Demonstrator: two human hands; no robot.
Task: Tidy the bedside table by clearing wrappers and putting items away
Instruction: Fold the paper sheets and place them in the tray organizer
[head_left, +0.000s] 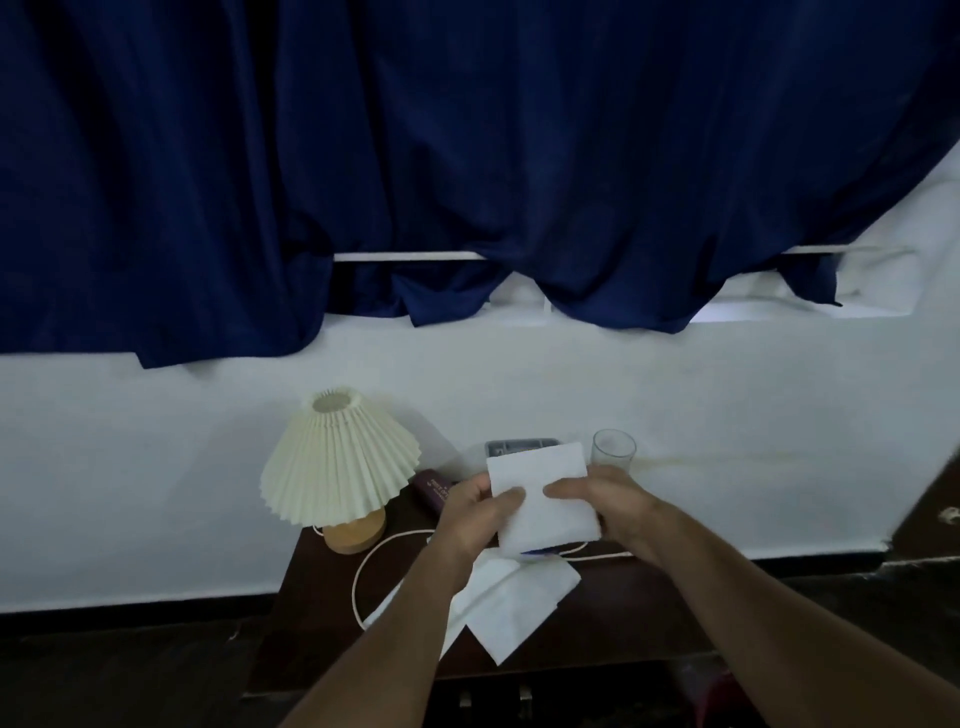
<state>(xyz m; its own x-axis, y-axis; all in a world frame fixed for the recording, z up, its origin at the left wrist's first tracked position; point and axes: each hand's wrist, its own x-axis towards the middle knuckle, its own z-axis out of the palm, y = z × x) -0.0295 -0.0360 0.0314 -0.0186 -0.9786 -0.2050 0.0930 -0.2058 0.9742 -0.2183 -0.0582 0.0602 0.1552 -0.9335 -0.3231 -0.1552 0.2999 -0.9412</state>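
Note:
Both hands hold one folded white tissue (540, 483) above the dark wooden bedside table (623, 597). My left hand (472, 514) grips its left edge, thumb on top. My right hand (608, 504) pinches its right side. A second white tissue (514, 603) lies spread flat on the table under my left forearm. A sliver of something blue shows just below the held tissue; what it is I cannot tell.
A cream pleated lamp (340, 462) on a wooden base stands at the table's back left, its white cord (363, 566) looping across the top. A maroon booklet (434, 491), a grey tray (519, 447) and a clear glass (613, 449) sit along the white wall. Blue curtains hang above.

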